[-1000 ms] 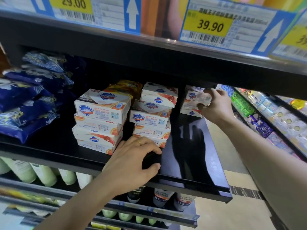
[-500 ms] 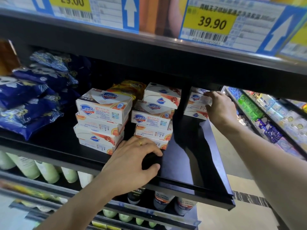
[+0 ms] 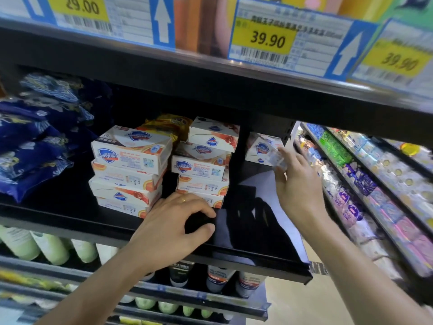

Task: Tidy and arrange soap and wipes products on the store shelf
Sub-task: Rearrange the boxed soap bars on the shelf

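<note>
Three groups of white-and-orange Safeguard soap boxes stand on the black shelf (image 3: pixel 255 233): a left stack (image 3: pixel 131 158), a middle stack (image 3: pixel 201 167) and a smaller right stack (image 3: pixel 257 146) further back. My right hand (image 3: pixel 297 186) pinches a blurred soap box (image 3: pixel 276 157) just in front of the right stack. Resting on the shelf in front of the middle stack, my left hand (image 3: pixel 173 228) has arched fingers and holds nothing. Blue wipes packs (image 3: pixel 30 141) are piled at the left.
Yellow packs (image 3: pixel 164 124) lie behind the soap stacks. The upper shelf edge with price labels (image 3: pixel 269 41) hangs low overhead. Pale green bottles (image 3: pixel 46 247) and dark tubes (image 3: pixel 218 277) fill the shelf below. Another aisle's shelves (image 3: pixel 363 181) run along the right.
My right hand has drawn back from the right stack toward me with a soap box in its fingers. My left hand has stayed in place on the shelf.
</note>
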Demonstrator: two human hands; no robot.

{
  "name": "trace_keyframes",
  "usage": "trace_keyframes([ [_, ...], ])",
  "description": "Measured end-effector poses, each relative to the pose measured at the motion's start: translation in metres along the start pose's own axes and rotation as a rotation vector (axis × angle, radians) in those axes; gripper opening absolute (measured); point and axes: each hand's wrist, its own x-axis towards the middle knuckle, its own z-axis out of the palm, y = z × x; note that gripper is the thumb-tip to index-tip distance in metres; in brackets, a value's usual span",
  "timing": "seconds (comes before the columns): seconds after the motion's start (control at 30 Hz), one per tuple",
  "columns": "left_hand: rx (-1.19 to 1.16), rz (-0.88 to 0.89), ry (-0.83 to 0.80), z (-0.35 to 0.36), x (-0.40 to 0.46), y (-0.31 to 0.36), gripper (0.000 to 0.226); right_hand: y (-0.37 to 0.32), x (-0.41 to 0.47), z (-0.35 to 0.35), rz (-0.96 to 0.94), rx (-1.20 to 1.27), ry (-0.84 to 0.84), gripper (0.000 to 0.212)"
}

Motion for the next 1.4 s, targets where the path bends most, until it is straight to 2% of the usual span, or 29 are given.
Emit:
trace_keyframes([
  [0.17,-0.165,-0.027,-0.002,-0.004,-0.002,0.004,0.039,-0.019,-0.065,-0.014,0.008,0.097,-0.049,0.045],
  [0.3,-0.301,-0.086,-0.026,-0.006,-0.004,0.005,0.04,-0.029,-0.1,-0.021,0.019,0.118,0.019,0.045],
  [0.43,-0.427,-0.139,-0.069,-0.01,-0.003,0.01,0.047,-0.036,-0.126,-0.024,-0.06,0.103,0.104,0.046],
  [0.67,-0.52,-0.133,-0.122,-0.015,-0.004,0.011,0.074,-0.057,-0.141,-0.014,-0.211,0.124,0.151,0.036],
  [0.8,-0.558,-0.177,-0.096,-0.015,-0.001,0.008,0.049,-0.065,-0.142,-0.008,-0.189,0.148,0.102,0.031],
  [0.9,-0.555,-0.192,-0.087,-0.015,-0.002,0.007,0.029,-0.061,-0.138,-0.013,-0.173,0.235,0.02,0.048],
  [0.97,-0.558,-0.202,-0.086,-0.016,-0.003,0.007,0.021,-0.058,-0.131,-0.019,-0.098,0.421,-0.031,0.058],
  [1.07,-0.59,-0.221,-0.093,-0.018,-0.004,0.008,0.028,-0.057,-0.119,-0.032,0.187,0.681,-0.131,0.061],
  [1.17,-0.62,-0.23,-0.096,-0.02,-0.004,0.008,0.032,-0.054,-0.104,-0.037,0.418,0.809,-0.334,0.061],
  [1.27,-0.59,-0.233,-0.12,-0.02,-0.004,0.008,0.031,-0.051,-0.092,-0.034,0.486,0.939,-0.474,0.048],
  [1.33,-0.576,-0.224,-0.13,-0.02,-0.004,0.006,0.022,-0.05,-0.087,-0.031,0.461,0.958,-0.511,0.04],
  [1.4,-0.574,-0.215,-0.127,-0.02,-0.004,0.006,0.024,-0.049,-0.085,-0.027,0.457,1.025,-0.505,0.034],
])
